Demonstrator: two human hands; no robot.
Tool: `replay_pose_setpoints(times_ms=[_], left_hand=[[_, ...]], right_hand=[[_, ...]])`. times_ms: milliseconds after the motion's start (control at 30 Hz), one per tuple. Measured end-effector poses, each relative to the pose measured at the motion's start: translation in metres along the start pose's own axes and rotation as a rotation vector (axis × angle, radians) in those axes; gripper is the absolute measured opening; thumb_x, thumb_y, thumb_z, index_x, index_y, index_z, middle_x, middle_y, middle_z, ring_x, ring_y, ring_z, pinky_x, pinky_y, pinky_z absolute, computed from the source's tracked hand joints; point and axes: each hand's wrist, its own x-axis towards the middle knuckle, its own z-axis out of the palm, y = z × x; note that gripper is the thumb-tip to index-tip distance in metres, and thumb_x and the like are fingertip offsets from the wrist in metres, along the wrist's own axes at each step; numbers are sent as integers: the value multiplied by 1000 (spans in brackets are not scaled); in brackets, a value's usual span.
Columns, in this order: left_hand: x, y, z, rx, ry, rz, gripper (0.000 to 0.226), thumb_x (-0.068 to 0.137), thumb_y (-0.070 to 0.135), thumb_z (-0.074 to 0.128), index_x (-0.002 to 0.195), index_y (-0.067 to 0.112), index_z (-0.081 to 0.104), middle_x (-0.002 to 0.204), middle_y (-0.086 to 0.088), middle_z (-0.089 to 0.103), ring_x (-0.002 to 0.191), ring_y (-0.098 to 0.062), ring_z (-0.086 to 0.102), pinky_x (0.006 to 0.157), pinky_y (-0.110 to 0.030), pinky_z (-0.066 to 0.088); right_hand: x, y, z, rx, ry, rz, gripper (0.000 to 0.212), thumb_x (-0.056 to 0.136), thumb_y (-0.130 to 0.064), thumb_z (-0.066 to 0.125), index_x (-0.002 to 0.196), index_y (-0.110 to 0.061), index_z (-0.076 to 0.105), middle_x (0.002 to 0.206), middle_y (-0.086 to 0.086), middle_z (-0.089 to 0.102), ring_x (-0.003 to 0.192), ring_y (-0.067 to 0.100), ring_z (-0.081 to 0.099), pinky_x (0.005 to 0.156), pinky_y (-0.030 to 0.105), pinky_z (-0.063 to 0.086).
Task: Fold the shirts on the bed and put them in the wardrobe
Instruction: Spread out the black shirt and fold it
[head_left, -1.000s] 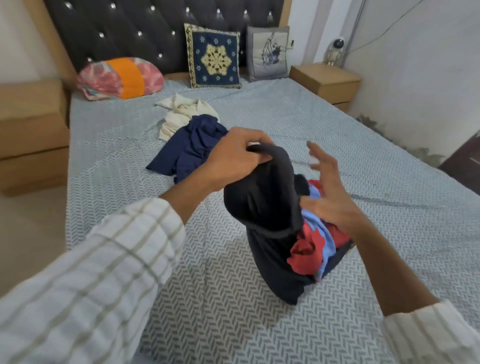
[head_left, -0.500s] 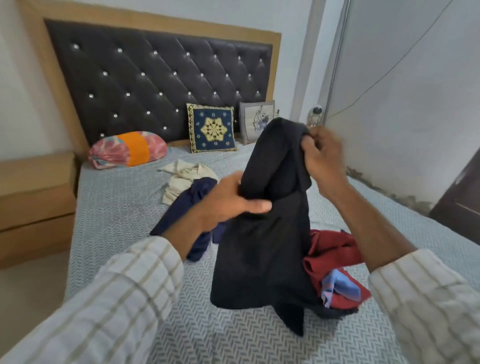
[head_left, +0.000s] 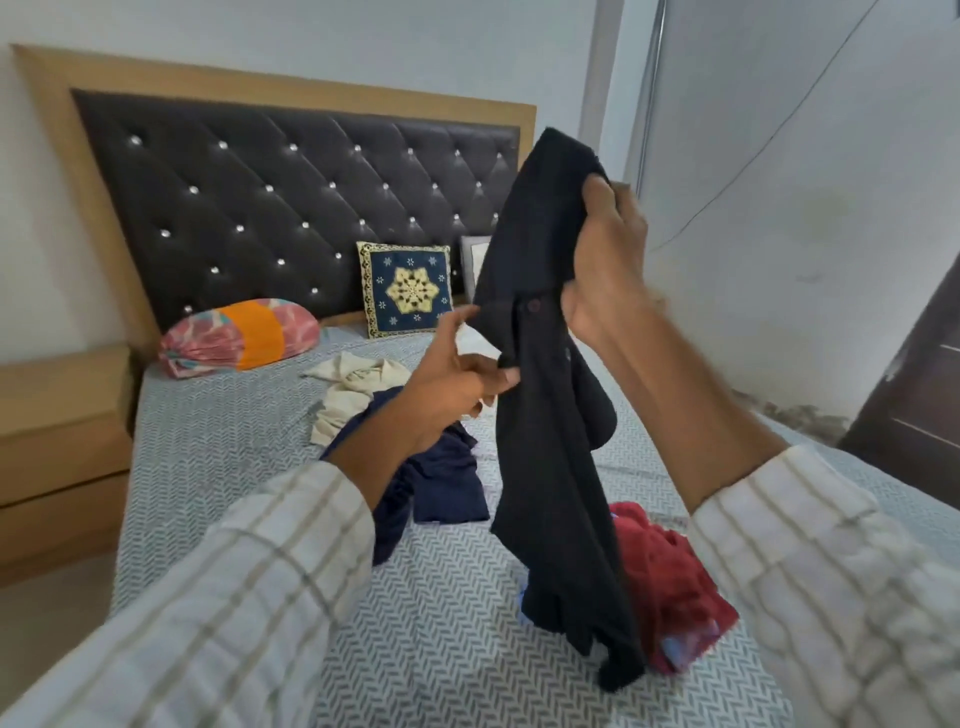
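Note:
A black shirt (head_left: 545, 441) hangs in the air over the bed (head_left: 218, 441), its hem brushing the sheet. My right hand (head_left: 602, 260) grips it high up near the collar. My left hand (head_left: 462, 374) pinches its left edge lower down, at a white label. Below it lies a crumpled red and blue shirt (head_left: 670, 582). A navy shirt (head_left: 436, 473) is spread in the middle of the bed, with a cream shirt (head_left: 348, 389) bunched just behind it.
A dark tufted headboard (head_left: 291, 208) backs the bed, with a pink and orange bolster (head_left: 239, 335) and a blue patterned cushion (head_left: 405, 288) against it. A wooden bedside unit (head_left: 57, 431) stands at the left. A dark door (head_left: 919, 384) is at the right.
The black shirt has been lifted off the red and blue shirt and raised high. My right hand took hold of its top; my left hand slid to its side edge.

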Motion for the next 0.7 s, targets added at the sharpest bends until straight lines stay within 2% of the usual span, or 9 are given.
replay_pose_setpoints(times_ms=[100, 200, 233, 367, 433, 500, 567, 633, 700], left_hand=[[3, 24, -27, -175, 73, -7, 67, 84, -7, 70, 126, 26, 30, 73, -8, 50, 55, -13, 42, 52, -29, 34], [-2, 47, -52, -190, 45, 35, 21, 88, -10, 61, 94, 7, 50, 64, -5, 43, 51, -13, 32, 52, -29, 25], [-5, 51, -59, -151, 60, 52, 16, 89, -10, 58, 85, 5, 57, 63, -3, 44, 51, -14, 34, 52, -29, 27], [-21, 63, -87, -124, 172, 102, 32, 92, -9, 51, 80, 14, 70, 80, -1, 66, 72, -15, 62, 63, -26, 52], [-28, 66, -104, -173, 246, 87, 39, 94, -6, 47, 70, 18, 65, 74, 5, 68, 69, -11, 61, 62, -25, 49], [-35, 71, -125, -193, 318, 56, 36, 98, -2, 42, 72, 20, 54, 67, 7, 62, 62, -8, 56, 57, -24, 42], [-43, 77, -145, -92, 426, 65, 34, 101, 2, 38, 76, 21, 51, 72, 5, 58, 65, -8, 53, 56, -23, 41], [-49, 79, -166, 198, 570, 121, 28, 101, 7, 44, 79, 22, 54, 78, 4, 55, 71, -8, 49, 60, -18, 41], [-59, 80, -185, 398, 611, 146, 19, 98, 14, 57, 81, 22, 59, 79, 4, 59, 75, -10, 52, 67, -19, 43]], right_hand=[[3, -15, 25, 53, -40, -12, 16, 102, -24, 45, 94, -13, 53, 89, 7, 57, 78, 19, 58, 66, 35, 53], [6, -21, 41, 39, -93, -30, 16, 102, -27, 46, 96, -14, 55, 95, 8, 57, 84, 21, 59, 73, 41, 57], [6, -22, 44, 23, -100, -41, 16, 101, -26, 45, 95, -15, 55, 94, 7, 57, 82, 20, 58, 72, 39, 56], [5, -14, 49, -115, -127, -70, 14, 101, -24, 44, 94, -19, 54, 91, 0, 52, 76, 12, 52, 62, 28, 47], [6, -9, 47, -258, -133, -95, 12, 100, -26, 45, 93, -22, 53, 90, -3, 53, 77, 10, 51, 64, 27, 42], [10, -3, 43, -403, -180, -98, 9, 99, -29, 50, 97, -21, 54, 93, -3, 58, 82, 12, 56, 67, 29, 46], [14, 3, 35, -514, -271, -39, 15, 90, -35, 64, 96, -22, 57, 104, 3, 67, 97, 21, 65, 83, 40, 57], [18, 11, 25, -582, -370, 40, 24, 80, -33, 77, 93, -23, 60, 111, 10, 69, 108, 30, 65, 95, 49, 54], [18, 16, 19, -665, -540, 98, 34, 77, -19, 84, 104, -17, 63, 111, 9, 67, 108, 27, 64, 92, 37, 55]])
